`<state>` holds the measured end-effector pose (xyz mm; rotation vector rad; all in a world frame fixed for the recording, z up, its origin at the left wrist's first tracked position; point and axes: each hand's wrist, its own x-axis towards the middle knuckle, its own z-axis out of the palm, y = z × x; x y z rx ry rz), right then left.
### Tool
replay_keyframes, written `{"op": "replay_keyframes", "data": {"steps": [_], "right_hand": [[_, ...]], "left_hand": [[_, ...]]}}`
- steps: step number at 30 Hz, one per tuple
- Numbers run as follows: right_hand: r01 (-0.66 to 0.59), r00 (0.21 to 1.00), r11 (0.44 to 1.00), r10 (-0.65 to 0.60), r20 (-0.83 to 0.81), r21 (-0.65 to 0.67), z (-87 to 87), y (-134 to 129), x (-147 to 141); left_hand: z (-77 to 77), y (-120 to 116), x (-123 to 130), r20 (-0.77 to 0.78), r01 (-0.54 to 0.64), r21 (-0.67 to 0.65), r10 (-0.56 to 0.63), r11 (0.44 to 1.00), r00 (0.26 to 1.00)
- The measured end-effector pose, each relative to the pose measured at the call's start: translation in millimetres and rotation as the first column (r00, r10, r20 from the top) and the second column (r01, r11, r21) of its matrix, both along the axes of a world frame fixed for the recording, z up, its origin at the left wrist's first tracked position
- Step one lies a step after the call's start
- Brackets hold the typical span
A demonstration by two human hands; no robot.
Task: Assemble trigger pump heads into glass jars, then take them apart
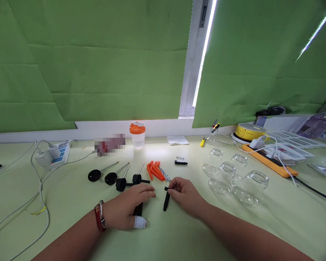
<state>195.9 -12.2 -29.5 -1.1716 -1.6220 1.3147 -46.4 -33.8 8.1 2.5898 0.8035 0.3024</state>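
My right hand (188,197) pinches the upper end of a slim black plastic piece (166,201) between thumb and fingertips, low over the table. My left hand (126,206) is spread with its fingers apart and a white wrap on the thumb. A dark part (138,209) shows between that thumb and the fingers, mostly hidden by the hand. Just beyond lie several orange curved levers (155,170), with thin metal screws (165,174) beside them. Several black round caps with metal rods (111,177) lie behind my left hand. A spring (180,158) and another black plastic piece (180,163) lie farther back.
Several clear jars (228,174) stand on the right, near an orange power strip (271,159) with cables. An orange-lidded cup (137,136) and folded paper (177,140) are at the back. White cables (40,181) cross the left side from a white power strip (60,154).
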Motion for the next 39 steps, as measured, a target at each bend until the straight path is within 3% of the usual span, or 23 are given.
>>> {"op": "replay_keyframes", "data": {"steps": [4, 12, 18, 25, 31, 33, 36, 39], "right_hand": [[0.006, 0.998, 0.986, -0.016, -0.057, -0.17, -4.3, 7.4, 1.7], [-0.034, 0.999, 0.986, 0.039, 0.023, -0.162, -12.2, 9.2, -4.1], [-0.083, 0.996, 0.987, 0.088, 0.033, -0.134, -14.8, 14.7, -11.4], [-0.145, 0.987, 0.981, 0.152, 0.046, -0.127, -18.8, 20.8, -13.8], [-0.186, 0.943, 0.982, 0.191, 0.274, -0.043, -10.4, 37.0, 3.8], [-0.169, 0.89, 0.977, 0.093, 0.446, 0.133, -3.8, 47.4, 12.5], [-0.083, 0.782, 0.898, -0.21, 0.587, 0.432, 3.9, 66.0, 26.1], [-0.015, 0.664, 0.843, -0.394, 0.636, 0.538, 4.4, 82.9, 37.7]], "left_hand": [[-12.3, 2.4, 2.0, -0.078, 0.043, -0.006, -0.044, 0.999, 0.996], [-38.3, 4.8, 23.6, -0.032, -0.063, 0.109, 0.067, 0.992, 0.997], [-38.7, 7.4, 45.5, -0.014, -0.063, 0.141, 0.065, 0.988, 0.998], [-38.6, 7.7, 48.1, 0.011, -0.104, 0.139, 0.104, 0.985, 0.995], [-36.1, 6.6, 47.3, -0.045, -0.134, 0.145, 0.141, 0.98, 0.989], [-33.8, 5.6, 47.8, -0.047, -0.152, 0.147, 0.16, 0.977, 0.986], [-29.6, 3.7, 49.4, -0.03, -0.174, 0.146, 0.18, 0.974, 0.983], [-27.2, 2.8, 50.7, -0.022, -0.191, 0.152, 0.196, 0.97, 0.98]]}}
